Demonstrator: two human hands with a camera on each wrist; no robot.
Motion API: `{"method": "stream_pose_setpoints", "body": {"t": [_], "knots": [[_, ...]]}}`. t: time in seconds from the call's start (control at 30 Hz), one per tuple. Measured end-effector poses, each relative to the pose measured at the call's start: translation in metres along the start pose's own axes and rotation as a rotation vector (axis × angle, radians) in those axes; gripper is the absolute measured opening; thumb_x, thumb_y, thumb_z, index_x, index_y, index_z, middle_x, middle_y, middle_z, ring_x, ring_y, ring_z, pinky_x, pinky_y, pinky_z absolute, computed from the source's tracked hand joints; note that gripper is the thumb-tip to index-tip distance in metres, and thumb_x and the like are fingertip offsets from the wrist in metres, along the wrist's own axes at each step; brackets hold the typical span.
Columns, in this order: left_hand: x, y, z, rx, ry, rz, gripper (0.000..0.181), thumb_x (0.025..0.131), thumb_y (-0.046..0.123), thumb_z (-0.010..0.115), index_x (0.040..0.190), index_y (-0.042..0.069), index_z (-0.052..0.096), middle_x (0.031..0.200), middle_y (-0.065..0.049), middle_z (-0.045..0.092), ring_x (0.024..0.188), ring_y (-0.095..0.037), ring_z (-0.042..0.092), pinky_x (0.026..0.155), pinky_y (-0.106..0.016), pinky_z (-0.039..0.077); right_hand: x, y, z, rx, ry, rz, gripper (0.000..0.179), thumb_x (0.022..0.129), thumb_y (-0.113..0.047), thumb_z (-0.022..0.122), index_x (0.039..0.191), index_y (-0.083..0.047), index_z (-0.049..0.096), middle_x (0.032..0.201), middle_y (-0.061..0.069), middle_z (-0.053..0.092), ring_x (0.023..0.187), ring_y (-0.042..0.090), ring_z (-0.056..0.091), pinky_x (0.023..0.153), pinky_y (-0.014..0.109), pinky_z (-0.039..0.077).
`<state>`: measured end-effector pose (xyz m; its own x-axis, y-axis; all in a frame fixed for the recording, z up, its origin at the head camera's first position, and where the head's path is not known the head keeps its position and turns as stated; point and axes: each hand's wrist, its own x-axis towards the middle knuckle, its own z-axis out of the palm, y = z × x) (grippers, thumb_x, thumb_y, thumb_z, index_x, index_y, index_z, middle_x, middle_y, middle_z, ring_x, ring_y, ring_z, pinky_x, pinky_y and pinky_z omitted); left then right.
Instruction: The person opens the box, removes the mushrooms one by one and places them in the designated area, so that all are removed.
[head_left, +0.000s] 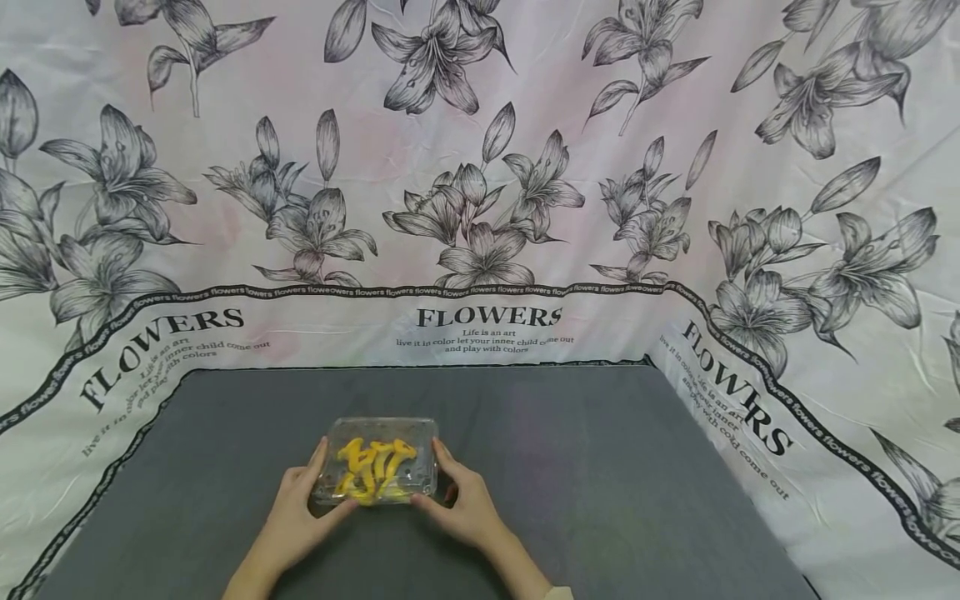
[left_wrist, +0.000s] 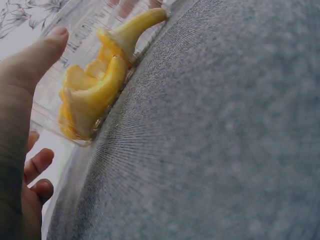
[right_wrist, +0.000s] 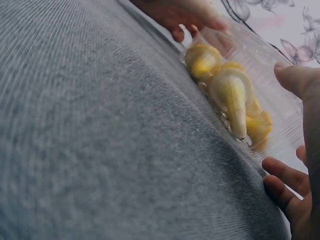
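A clear plastic box (head_left: 420, 433) stands on the grey cloth, left of the table's middle. Inside it lie several yellow mushrooms (head_left: 375, 462) with pale stems, which look like king oysters; the left wrist view shows some mushrooms (left_wrist: 97, 92) through the side wall. My left hand (head_left: 300, 500) holds the box's left end, thumb at the near edge and a finger along the side. At the opposite end, my right hand (head_left: 467, 504) grips in the same way, thumb at the near right corner. In the right wrist view, the box (right_wrist: 270, 100) sits between both hands.
The grey cloth (head_left: 600, 467) covers the table under the box. White curtains (head_left: 480, 333) printed with lilies and the word FLOWERS rise along the back, left and right edges.
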<state>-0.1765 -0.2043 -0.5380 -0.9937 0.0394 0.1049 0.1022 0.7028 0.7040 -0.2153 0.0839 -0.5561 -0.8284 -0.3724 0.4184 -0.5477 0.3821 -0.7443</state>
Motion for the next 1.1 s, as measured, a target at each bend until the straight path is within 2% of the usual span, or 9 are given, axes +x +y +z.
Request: {"method": "stream_pose_setpoints", "body": {"t": [0.2, 0.37, 0.47, 0.53, 0.63, 0.77, 0.87, 0.93, 1.1], "knots": [[0.002, 0.001, 0.003, -0.010, 0.022, 0.014, 0.113, 0.089, 0.054, 0.083, 0.171, 0.011, 0.018, 0.140, -0.029, 0.046, 0.127, -0.041, 0.050, 0.095, -0.070, 0.048, 0.000, -0.005, 0.006, -0.001, 0.091, 0.050, 0.091, 0.088, -0.036, 0.088, 0.157, 0.006, 0.046, 0.155, 0.021, 0.052, 0.067, 0.001, 0.048, 0.060, 0.018, 0.048], [0.002, -0.001, 0.004, 0.008, 0.023, 0.018, 0.114, 0.089, 0.055, 0.083, 0.171, 0.012, 0.018, 0.140, -0.029, 0.047, 0.128, -0.042, 0.051, 0.096, -0.071, 0.047, -0.002, -0.009, 0.013, 0.020, 0.112, 0.098, 0.100, 0.085, -0.040, 0.091, 0.159, 0.007, 0.041, 0.158, 0.028, 0.047, 0.079, 0.003, 0.056, 0.059, 0.018, 0.048], [0.002, -0.002, 0.003, 0.011, 0.009, 0.000, 0.115, 0.088, 0.057, 0.083, 0.172, 0.014, 0.016, 0.141, -0.029, 0.047, 0.129, -0.042, 0.051, 0.097, -0.071, 0.047, -0.003, -0.010, 0.014, 0.026, 0.114, 0.095, 0.100, 0.086, -0.040, 0.090, 0.160, 0.007, 0.040, 0.159, 0.028, 0.045, 0.107, 0.020, 0.070, 0.076, 0.024, 0.058], [0.003, -0.002, 0.002, 0.002, 0.008, 0.004, 0.115, 0.088, 0.056, 0.083, 0.172, 0.014, 0.016, 0.142, -0.029, 0.046, 0.129, -0.042, 0.052, 0.097, -0.071, 0.046, -0.002, -0.012, 0.014, 0.024, 0.119, 0.089, 0.099, 0.087, -0.040, 0.089, 0.159, 0.007, 0.040, 0.159, 0.029, 0.045, 0.130, 0.031, 0.063, 0.084, 0.027, 0.057], [0.005, -0.002, 0.002, -0.009, 0.025, 0.024, 0.115, 0.087, 0.054, 0.085, 0.171, 0.012, 0.019, 0.140, -0.029, 0.048, 0.127, -0.042, 0.053, 0.096, -0.070, 0.047, -0.001, -0.014, 0.013, 0.013, 0.126, 0.089, 0.097, 0.088, -0.039, 0.086, 0.159, 0.009, 0.039, 0.158, 0.029, 0.045, 0.143, 0.038, 0.051, 0.100, 0.035, 0.055], [0.006, -0.003, 0.002, -0.010, 0.034, 0.037, 0.116, 0.085, 0.053, 0.087, 0.171, 0.012, 0.021, 0.139, -0.028, 0.049, 0.125, -0.040, 0.053, 0.095, -0.069, 0.048, -0.003, -0.015, 0.014, -0.014, 0.118, 0.121, 0.099, 0.088, -0.041, 0.086, 0.161, 0.006, 0.038, 0.160, 0.026, 0.046, 0.116, 0.024, 0.066, 0.087, 0.029, 0.056], [0.005, -0.003, 0.002, -0.015, 0.020, 0.026, 0.117, 0.085, 0.054, 0.087, 0.171, 0.013, 0.019, 0.139, -0.027, 0.049, 0.124, -0.038, 0.053, 0.094, -0.068, 0.048, -0.004, -0.014, 0.015, -0.025, 0.102, 0.133, 0.103, 0.087, -0.041, 0.088, 0.163, 0.003, 0.036, 0.161, 0.025, 0.044, 0.088, 0.008, 0.055, 0.070, 0.022, 0.050], [0.003, -0.004, 0.001, -0.025, 0.013, 0.018, 0.117, 0.086, 0.053, 0.087, 0.172, 0.014, 0.018, 0.139, -0.026, 0.048, 0.124, -0.037, 0.052, 0.094, -0.068, 0.048, -0.005, -0.014, 0.016, -0.027, 0.092, 0.136, 0.104, 0.086, -0.042, 0.089, 0.163, 0.003, 0.035, 0.162, 0.025, 0.044, 0.079, 0.004, 0.048, 0.068, 0.021, 0.048], [0.001, -0.007, 0.001, -0.028, 0.024, 0.034, 0.106, 0.092, 0.049, 0.082, 0.171, 0.013, 0.021, 0.138, -0.025, 0.051, 0.123, -0.036, 0.052, 0.095, -0.069, 0.047, -0.006, -0.017, 0.018, -0.034, 0.099, 0.156, 0.103, 0.087, -0.044, 0.086, 0.164, 0.002, 0.035, 0.150, 0.021, 0.059, 0.084, 0.005, 0.053, 0.073, 0.023, 0.050]]}}
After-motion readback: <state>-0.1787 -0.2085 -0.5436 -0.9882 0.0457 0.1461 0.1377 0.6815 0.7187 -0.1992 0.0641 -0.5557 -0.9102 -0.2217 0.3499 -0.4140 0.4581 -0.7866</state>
